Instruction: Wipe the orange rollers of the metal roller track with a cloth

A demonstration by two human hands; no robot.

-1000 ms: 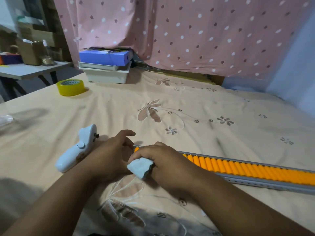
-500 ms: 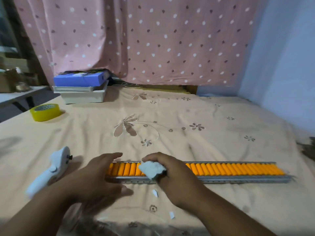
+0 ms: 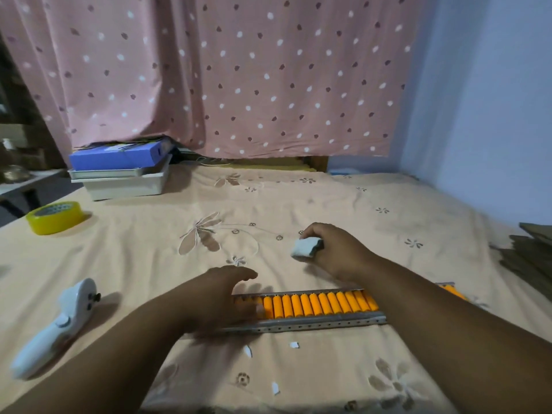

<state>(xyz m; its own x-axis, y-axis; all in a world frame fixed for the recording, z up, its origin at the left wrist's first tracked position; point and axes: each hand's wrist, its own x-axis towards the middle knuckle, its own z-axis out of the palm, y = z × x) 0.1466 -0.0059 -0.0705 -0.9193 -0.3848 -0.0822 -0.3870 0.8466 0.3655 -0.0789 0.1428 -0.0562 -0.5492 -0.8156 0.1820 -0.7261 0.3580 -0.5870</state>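
Observation:
The metal roller track (image 3: 313, 325) lies across the beige bedsheet, its orange rollers (image 3: 316, 304) in a row. My left hand (image 3: 215, 300) rests flat on the track's left end, fingers spread and blurred, covering the first rollers. My right hand (image 3: 334, 249) is beyond the track, above the sheet, gripping a small folded white cloth (image 3: 306, 248). My right forearm crosses over the track's right part and hides it; an orange tip shows past the arm.
A white handheld controller (image 3: 56, 324) lies at the left. A yellow tape roll (image 3: 53, 217) sits far left. A blue box on white trays (image 3: 119, 171) stands at the back. Small white scraps (image 3: 294, 345) lie in front of the track. Cardboard pieces (image 3: 528, 258) at right.
My right hand lifted the cloth off the rollers and moved it away to the far side of the track. My left hand stays on the track's left end. The camera shifted.

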